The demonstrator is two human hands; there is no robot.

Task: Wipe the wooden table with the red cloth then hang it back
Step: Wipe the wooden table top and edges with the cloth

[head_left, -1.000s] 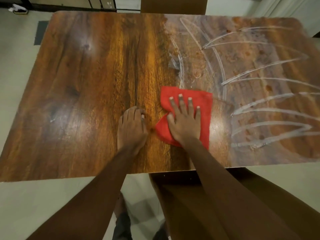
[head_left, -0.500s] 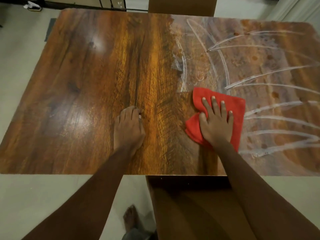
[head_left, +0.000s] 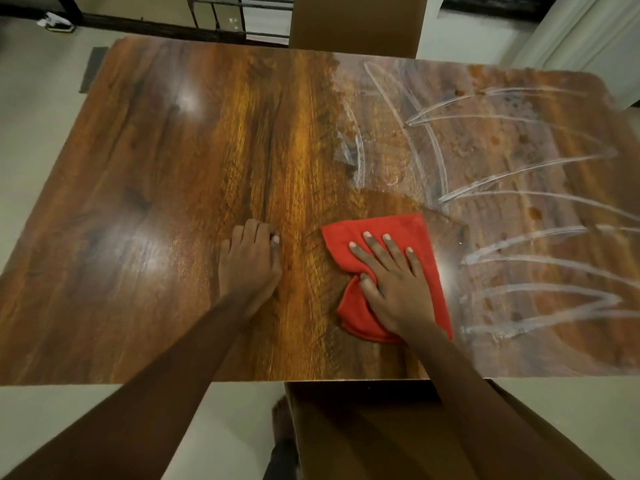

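My right hand (head_left: 398, 289): flat on the red cloth (head_left: 384, 237), fingers spread, palm pressing it down; nothing pinched, just weight through the palm.
My left hand (head_left: 250, 259): resting on bare wood just left of the cloth, fingers pressed together and curled at the tips, holding nothing, bracing me.
Red cloth: lying on the tabletop (head_left: 156, 202) near its front edge, a little right of the middle, bunched and folded under my palm, flatter toward my fingertips.
Tabletop, left part: glossy, even shine, looks done to me.
Tabletop, right part: hazy film with pale curved streaks (head_left: 519, 199) fanning out, plus a few small dark spots (head_left: 535, 213); the cloth sits right at the border between clear wood and film.
Step in hand: I judge I am mid-wipe, roughly half the surface left, and hanging the cloth up is not yet due.
Doing it well: keep the palm flat so the whole cloth bears down; overlap each pass with the last so no streak is left between them; work outward toward the right edge; press harder over the spots.
Watch for: the bunched fold dragging film back onto clean wood, so I would spread the cloth flatter.
Chairs (head_left: 356, 22): one at the far side, one tucked below me, both clear of my wiping.
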